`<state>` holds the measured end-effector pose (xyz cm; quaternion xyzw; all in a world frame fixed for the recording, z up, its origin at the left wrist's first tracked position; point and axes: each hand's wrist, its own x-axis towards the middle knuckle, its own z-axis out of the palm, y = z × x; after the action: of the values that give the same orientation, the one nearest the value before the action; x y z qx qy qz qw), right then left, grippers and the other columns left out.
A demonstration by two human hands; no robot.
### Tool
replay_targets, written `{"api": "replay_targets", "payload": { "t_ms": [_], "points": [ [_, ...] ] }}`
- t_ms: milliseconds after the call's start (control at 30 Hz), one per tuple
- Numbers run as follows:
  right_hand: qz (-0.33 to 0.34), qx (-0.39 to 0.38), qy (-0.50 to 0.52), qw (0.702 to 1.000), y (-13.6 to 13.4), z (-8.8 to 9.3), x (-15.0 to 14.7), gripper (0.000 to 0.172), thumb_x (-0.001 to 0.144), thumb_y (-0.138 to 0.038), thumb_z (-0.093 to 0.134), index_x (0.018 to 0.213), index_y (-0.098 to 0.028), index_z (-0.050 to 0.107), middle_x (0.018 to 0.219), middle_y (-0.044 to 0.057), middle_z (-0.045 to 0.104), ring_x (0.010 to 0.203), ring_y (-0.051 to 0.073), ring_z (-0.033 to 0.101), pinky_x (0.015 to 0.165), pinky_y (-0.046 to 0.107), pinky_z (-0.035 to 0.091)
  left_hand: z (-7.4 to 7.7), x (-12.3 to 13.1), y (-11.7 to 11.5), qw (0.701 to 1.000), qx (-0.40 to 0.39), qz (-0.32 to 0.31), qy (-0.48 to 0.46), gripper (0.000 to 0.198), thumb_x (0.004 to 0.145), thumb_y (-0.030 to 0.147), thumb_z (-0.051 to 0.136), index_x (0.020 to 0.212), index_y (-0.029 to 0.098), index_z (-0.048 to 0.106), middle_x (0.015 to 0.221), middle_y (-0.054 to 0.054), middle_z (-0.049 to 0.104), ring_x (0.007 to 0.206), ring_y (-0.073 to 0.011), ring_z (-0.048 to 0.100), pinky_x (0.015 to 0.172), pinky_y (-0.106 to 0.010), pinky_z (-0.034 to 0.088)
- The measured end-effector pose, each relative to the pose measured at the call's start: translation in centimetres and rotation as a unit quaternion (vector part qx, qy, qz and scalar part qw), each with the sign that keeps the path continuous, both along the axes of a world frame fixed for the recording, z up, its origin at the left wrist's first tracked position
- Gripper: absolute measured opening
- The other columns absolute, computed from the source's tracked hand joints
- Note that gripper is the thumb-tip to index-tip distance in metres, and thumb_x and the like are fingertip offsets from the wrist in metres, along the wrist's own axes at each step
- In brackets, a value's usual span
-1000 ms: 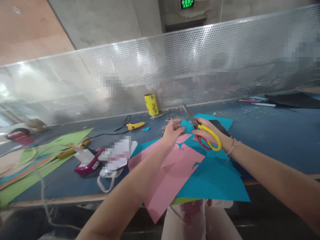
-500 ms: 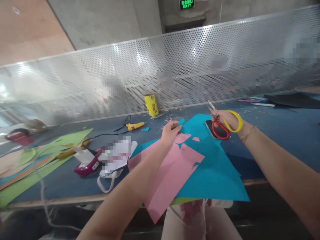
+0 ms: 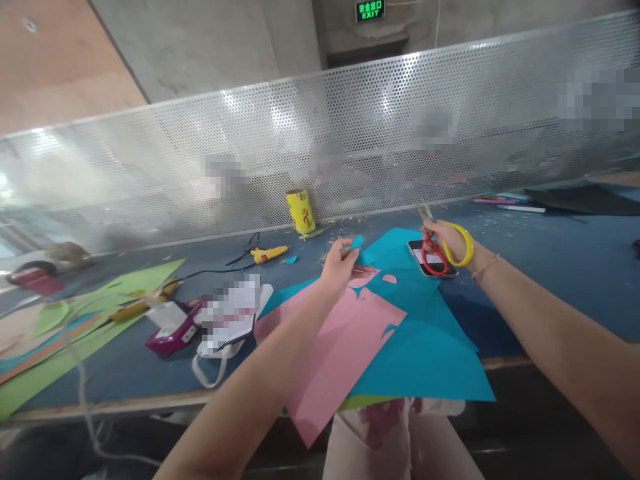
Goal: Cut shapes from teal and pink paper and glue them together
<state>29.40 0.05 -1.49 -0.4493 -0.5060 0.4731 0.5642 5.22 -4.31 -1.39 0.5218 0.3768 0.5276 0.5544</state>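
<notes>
My left hand (image 3: 341, 263) pinches a small blue paper piece (image 3: 357, 243) between thumb and fingers, above the sheets. Scissors (image 3: 445, 252) with one red and one yellow handle hang from my right hand (image 3: 447, 235), blades pointing up and away; their tips are blurred. Beneath my left forearm a pink sheet (image 3: 345, 353) with cut edges lies over a large blue sheet (image 3: 425, 347). Two pink cut-outs rest near my left hand, the smaller a rounded scrap (image 3: 389, 279). Under my right hand lies a phone (image 3: 416, 255) with its screen lit.
A yellow glue gun (image 3: 269, 254) and a yellow tube (image 3: 300, 211) stand or lie toward the perforated metal screen (image 3: 360, 140). On the left are a purple power strip (image 3: 173, 335), a propped device on a white stand, cables and green paper (image 3: 30, 393). Pens (image 3: 523, 209) lie at the back right.
My right hand and the scissors have shifted slightly left, the handles have turned, and the phone shows more. The blue piece in my left hand is tilted more upright.
</notes>
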Motion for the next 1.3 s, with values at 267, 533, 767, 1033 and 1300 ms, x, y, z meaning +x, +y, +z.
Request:
{"api": "replay_targets", "payload": {
  "t_ms": [267, 533, 767, 1033, 1300],
  "points": [
    [0.129, 0.065, -0.213, 0.966, -3.7, 1.3, -3.0, 0.024, 0.082, -0.037, 0.053, 0.097, -0.02, 0.046, 0.066, 0.002, 0.06, 0.062, 0.016, 0.059, 0.058, 0.027, 0.045, -1.0, -0.2, 1.3, 0.999, 0.015, 0.006, -0.033, 0.028, 0.063, 0.011, 0.068, 0.083, 0.017, 0.049, 0.063, 0.003, 0.057, 0.057, -0.0089, 0.057, 0.064, -0.027, 0.048],
    [0.16, 0.111, -0.321, 0.927, -4.7, 1.3, -4.5, 0.026, 0.08, -0.044, 0.053, 0.091, -0.022, 0.046, 0.065, -0.002, 0.055, 0.059, 0.015, 0.056, 0.057, 0.027, 0.044, -1.0, -0.6, 1.8, 0.995, 0.076, 0.033, 0.047, 0.011, 0.068, 0.02, 0.062, 0.071, 0.016, 0.052, 0.064, 0.003, 0.054, 0.059, -0.0064, 0.052, 0.059, -0.021, 0.046],
    [0.17, 0.133, -0.321, 0.922, -5.6, 1.6, -5.4, 0.027, 0.081, -0.046, 0.049, 0.091, -0.022, 0.041, 0.069, -0.002, 0.052, 0.06, 0.014, 0.053, 0.055, 0.027, 0.044, -0.1, -1.1, 2.1, 0.988, 0.132, 0.07, -0.047, 0.014, 0.074, 0.024, 0.058, 0.081, 0.018, 0.047, 0.072, 0.003, 0.055, 0.06, -0.0089, 0.06, 0.062, -0.026, 0.052],
    [0.161, 0.197, -0.372, 0.893, -6.1, 0.6, -7.6, 0.03, 0.075, -0.046, 0.052, 0.086, -0.019, 0.042, 0.078, 0.003, 0.051, 0.066, 0.015, 0.05, 0.058, 0.029, 0.044, 0.1, -1.1, 1.9, 0.981, 0.159, 0.072, -0.09, 0.018, 0.07, 0.027, 0.064, 0.077, 0.017, 0.052, 0.072, 0.003, 0.059, 0.065, -0.0086, 0.061, 0.07, -0.026, 0.051],
    [0.147, 0.191, -0.378, 0.894, -5.5, -0.2, -7.7, 0.017, 0.081, -0.034, 0.047, 0.091, -0.021, 0.043, 0.079, 0.004, 0.054, 0.065, 0.015, 0.051, 0.056, 0.027, 0.042, 0.2, -0.8, 1.2, 0.987, 0.138, 0.044, -0.067, 0.023, 0.065, 0.028, 0.068, 0.079, 0.016, 0.055, 0.066, 0.003, 0.06, 0.06, -0.0094, 0.06, 0.065, -0.025, 0.05]
  ]
}}
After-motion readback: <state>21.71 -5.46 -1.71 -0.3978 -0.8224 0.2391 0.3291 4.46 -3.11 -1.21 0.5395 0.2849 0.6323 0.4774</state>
